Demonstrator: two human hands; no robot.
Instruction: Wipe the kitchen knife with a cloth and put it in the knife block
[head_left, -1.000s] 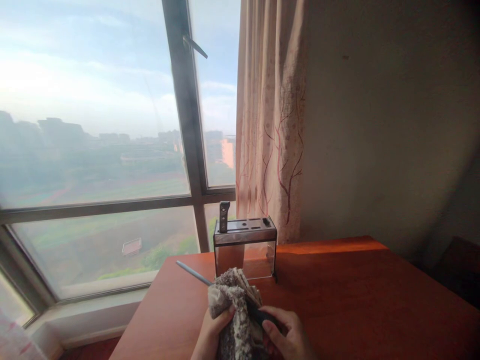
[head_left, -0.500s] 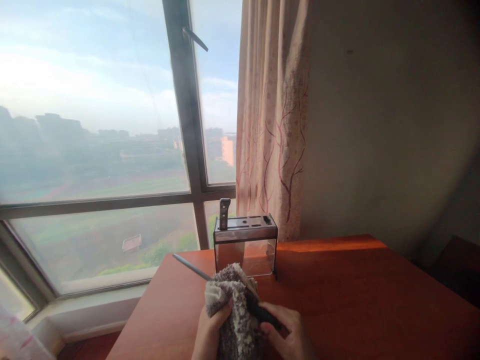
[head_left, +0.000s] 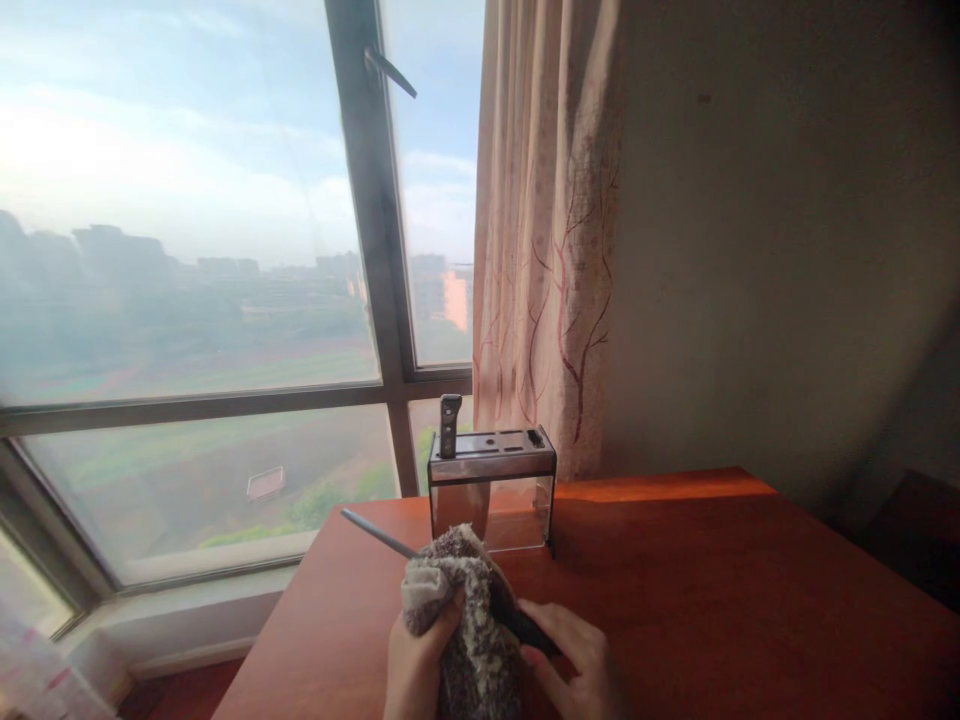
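Gripping bunched cloth (head_left: 480,650): left hand (head_left: 424,640), fingers curled in tight. Right hand (head_left: 574,650) curled around dark handle (head_left: 527,630) of rod (head_left: 379,533). Rod runs through cloth above counter (head_left: 712,580), tip poking out left, near side of block (head_left: 491,468), where knife (head_left: 448,425) stands upright. Change over last second: rod tip and cloth slightly farther left, pale flap near right hand gone from sight, more handle showing. Suggests cloth being worked along rod, both grips kept.
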